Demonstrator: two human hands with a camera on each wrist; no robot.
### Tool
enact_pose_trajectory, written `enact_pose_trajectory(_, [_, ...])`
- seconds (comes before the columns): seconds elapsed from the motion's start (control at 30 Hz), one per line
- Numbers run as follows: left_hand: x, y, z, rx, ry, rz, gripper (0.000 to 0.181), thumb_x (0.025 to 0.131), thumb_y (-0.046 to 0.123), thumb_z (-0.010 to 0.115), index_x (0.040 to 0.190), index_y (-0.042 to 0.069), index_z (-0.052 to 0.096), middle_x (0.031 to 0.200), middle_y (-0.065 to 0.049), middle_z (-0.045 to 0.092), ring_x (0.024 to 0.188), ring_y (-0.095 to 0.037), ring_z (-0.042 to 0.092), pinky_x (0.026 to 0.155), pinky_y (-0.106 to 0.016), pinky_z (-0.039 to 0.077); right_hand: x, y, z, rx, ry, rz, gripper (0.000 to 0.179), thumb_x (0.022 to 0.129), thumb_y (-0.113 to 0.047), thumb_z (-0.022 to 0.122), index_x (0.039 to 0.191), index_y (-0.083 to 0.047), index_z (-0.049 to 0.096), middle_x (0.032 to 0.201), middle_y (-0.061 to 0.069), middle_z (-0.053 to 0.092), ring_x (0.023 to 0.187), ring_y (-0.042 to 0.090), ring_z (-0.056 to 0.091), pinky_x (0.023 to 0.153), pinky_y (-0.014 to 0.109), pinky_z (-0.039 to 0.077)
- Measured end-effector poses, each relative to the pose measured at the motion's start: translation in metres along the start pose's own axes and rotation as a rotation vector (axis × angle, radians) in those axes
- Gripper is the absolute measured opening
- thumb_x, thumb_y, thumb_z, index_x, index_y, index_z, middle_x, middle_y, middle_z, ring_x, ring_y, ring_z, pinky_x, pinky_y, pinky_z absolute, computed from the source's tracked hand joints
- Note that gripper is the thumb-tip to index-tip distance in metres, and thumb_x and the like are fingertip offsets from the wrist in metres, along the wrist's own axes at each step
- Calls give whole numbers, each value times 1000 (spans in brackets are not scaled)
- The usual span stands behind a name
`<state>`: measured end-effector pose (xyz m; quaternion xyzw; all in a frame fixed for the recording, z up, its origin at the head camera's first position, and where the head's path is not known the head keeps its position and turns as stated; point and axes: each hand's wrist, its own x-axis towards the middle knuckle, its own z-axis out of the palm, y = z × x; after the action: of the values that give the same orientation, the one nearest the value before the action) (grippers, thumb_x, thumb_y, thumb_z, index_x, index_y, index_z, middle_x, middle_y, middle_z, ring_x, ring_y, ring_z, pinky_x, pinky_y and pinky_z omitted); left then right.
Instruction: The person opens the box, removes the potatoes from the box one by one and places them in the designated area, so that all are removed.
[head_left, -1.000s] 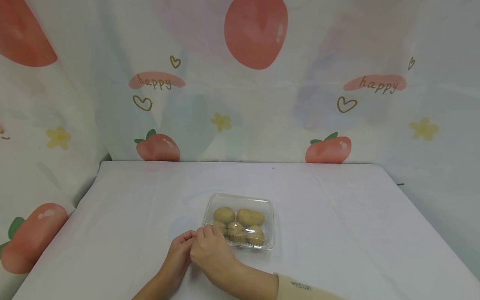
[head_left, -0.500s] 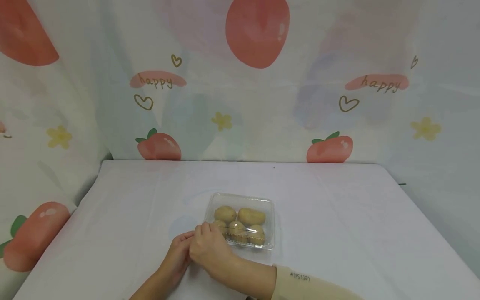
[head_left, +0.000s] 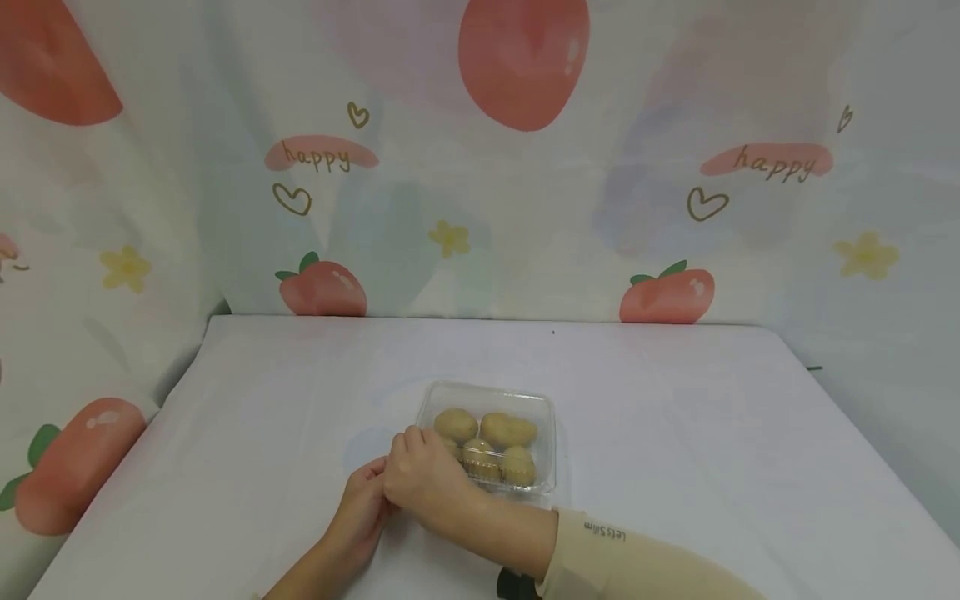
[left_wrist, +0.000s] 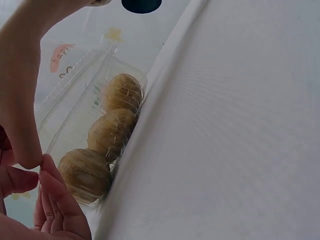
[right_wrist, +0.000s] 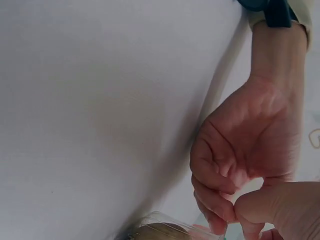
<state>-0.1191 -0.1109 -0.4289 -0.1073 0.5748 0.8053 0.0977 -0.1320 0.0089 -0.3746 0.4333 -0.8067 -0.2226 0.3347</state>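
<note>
A clear plastic clamshell box (head_left: 553, 442) sits on the white table, its lid over several small potatoes (head_left: 456, 425). My left hand (head_left: 360, 508) pinches the box's near left corner between thumb and fingertips. Crossing in from the right, my right hand (head_left: 423, 479) pinches the same corner, and the fingertips of both hands meet there. The left wrist view shows the clear rim (left_wrist: 75, 112) running to the fingertips, with potatoes (left_wrist: 112, 132) behind the side wall. In the right wrist view, the left hand (right_wrist: 245, 130) has curled fingers; the right hand (right_wrist: 285, 210) is partly cut off.
White cloth (head_left: 675, 417) covers the table around the box. A printed curtain (head_left: 525, 225) stands along the back and the left side. A dark wrist device (head_left: 517, 585) shows under the right forearm by the beige sleeve (head_left: 637, 558).
The head view shifts slightly, and more of the right sleeve and the dark wrist device comes into sight. Both hands stay at the same corner of the box, with its lid still down.
</note>
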Motion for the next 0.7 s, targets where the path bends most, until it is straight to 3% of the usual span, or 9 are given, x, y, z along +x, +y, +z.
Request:
enact_pose_trajectory(0.2, [0,0,0,-5,-5,-19,7,82,0,49,82,5,55,70,3,53,60,-7,48,58,-21,41,-5,7,-4,39,5,12,11,76,-30,65,72,-20,62,65,-6,46,61,9,42,52,22,32])
enact_pose_trajectory(0.37, [0,0,-1,10,-15,-48,4,82,5,53,86,2,54,74,-1,57,64,-10,54,60,-21,45,-22,6,0,73,15,9,13,81,-29,60,75,-18,57,70,-4,46,65,11,43,56,23,33])
enact_pose_trajectory(0.47, [0,0,-1,18,-20,-50,5,81,6,56,86,3,55,75,-2,60,66,-11,56,61,-21,46,-35,8,5,108,94,34,12,88,-19,49,80,-15,57,74,-3,50,67,11,47,56,23,35])
enact_pose_trajectory(0.57, [0,0,-1,21,-27,-48,4,80,4,56,84,4,56,75,-3,62,66,-11,58,60,-20,46,-49,16,8,130,219,58,26,95,-10,32,86,-11,57,78,-1,55,68,12,50,57,23,38])
enact_pose_trajectory(0.7, [0,0,-1,9,-41,-49,5,81,2,55,85,5,56,76,-4,64,65,-10,59,60,-20,47,-74,29,11,166,331,52,34,96,-4,25,88,-7,58,76,1,54,68,14,51,58,24,38])
